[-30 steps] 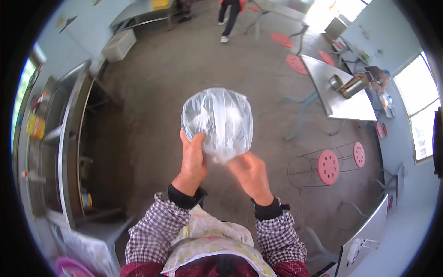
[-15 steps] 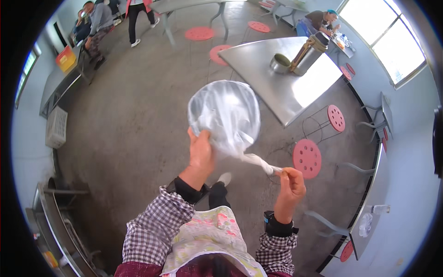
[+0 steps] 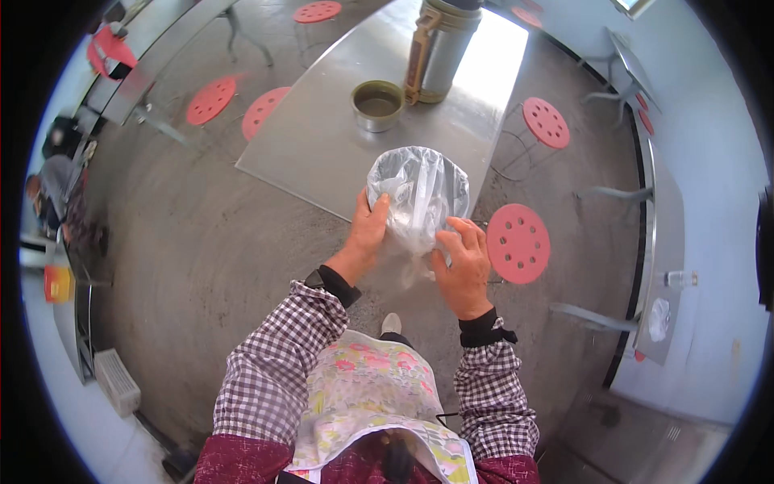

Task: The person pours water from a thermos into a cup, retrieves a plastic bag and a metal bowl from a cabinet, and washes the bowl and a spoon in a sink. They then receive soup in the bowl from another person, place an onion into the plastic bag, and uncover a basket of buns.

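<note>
In front of me I hold a round, bowl-like thing wrapped in a clear plastic bag [image 3: 419, 189]. What lies inside the film cannot be made out. My left hand [image 3: 364, 238] is closed on its left side, with the thumb on the front. At the lower right, my right hand [image 3: 465, 262] has bent fingers and thumb against the bag. Loose film hangs blurred below, between the hands. The bundle is above the near edge of a metal table [image 3: 302, 161]. On that table stand a metal cup [image 3: 377, 106] and a large steel flask [image 3: 447, 56].
Red round stools stand around the table, one [image 3: 518, 244] close to my right hand. Along the right wall is a long table [image 3: 663, 323] with a clear cup [image 3: 681, 279] and a crumpled bag. A person [image 3: 60, 181] is at the far left, near a yellow-and-red box [image 3: 58, 284].
My view has turned right and come nearer the metal table. My right hand has let go of the twisted tail end and moved in against the bag. My left hand still holds it.
</note>
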A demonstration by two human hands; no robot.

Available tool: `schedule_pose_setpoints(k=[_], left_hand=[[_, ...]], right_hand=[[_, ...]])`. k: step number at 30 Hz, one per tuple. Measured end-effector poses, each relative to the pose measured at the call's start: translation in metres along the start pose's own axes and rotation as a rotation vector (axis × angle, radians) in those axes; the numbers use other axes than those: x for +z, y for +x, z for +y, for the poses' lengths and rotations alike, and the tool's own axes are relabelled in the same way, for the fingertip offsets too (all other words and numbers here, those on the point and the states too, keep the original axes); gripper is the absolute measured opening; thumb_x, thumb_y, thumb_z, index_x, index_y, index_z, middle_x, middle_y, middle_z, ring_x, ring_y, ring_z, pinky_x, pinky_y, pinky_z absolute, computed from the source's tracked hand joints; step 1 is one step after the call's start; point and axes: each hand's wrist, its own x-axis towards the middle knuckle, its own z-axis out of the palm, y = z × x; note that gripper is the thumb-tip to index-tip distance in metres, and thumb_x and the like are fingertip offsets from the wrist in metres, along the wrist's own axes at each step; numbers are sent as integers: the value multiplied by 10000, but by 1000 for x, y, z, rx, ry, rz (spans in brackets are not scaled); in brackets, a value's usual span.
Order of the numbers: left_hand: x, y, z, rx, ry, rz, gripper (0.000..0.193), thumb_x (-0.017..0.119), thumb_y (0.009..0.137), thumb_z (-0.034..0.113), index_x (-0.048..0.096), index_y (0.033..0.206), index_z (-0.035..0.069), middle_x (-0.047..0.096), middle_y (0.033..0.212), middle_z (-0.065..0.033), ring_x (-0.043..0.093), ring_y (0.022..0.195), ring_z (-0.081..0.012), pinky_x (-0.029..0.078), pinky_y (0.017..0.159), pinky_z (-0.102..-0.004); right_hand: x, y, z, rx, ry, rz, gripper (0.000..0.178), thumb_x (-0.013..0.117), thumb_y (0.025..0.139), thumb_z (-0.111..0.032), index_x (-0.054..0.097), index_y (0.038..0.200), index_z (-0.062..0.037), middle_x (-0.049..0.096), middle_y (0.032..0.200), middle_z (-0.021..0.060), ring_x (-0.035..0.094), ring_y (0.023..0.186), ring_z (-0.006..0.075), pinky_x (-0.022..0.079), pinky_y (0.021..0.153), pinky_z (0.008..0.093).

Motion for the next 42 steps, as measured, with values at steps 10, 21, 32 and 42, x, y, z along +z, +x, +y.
schedule_pose_setpoints(k=[10, 21, 32, 42], left_hand=[[-63, 8, 0, -181, 526, -235, 424, 573, 955, 389, 594, 1196, 41, 630, 1037, -23, 581, 948, -113, 485, 746, -287], [-67, 34, 27, -301, 281, -217, 283, 615, 931, 315, 664, 1036, 57, 675, 901, -31, 642, 821, -129, 516, 786, -285], [-62, 31, 47, -469, -47, -269, 268, 556, 961, 287, 580, 1130, 82, 673, 1047, -71, 654, 924, -167, 518, 859, -363], [-65, 58, 39, -308, -191, -94, 206, 549, 920, 113, 546, 1123, 74, 645, 1011, -61, 640, 861, -155, 542, 807, -338]], right_hand=[[62, 0, -26, 291, -28, 133, 183, 680, 715, -18, 614, 876, -72, 618, 1135, 91, 591, 1039, 306, 488, 864, 405], [56, -10, -24, 316, -173, 212, 181, 674, 713, -8, 595, 865, -68, 599, 1192, 124, 554, 1123, 344, 453, 940, 440], [43, 25, -68, 335, -154, 105, 200, 662, 736, -114, 636, 932, -79, 515, 1289, 129, 418, 1269, 373, 312, 1036, 515], [46, -5, -48, 267, 2, -13, 71, 656, 715, -101, 629, 764, -58, 580, 1216, 130, 406, 1279, 373, 303, 1037, 498]])
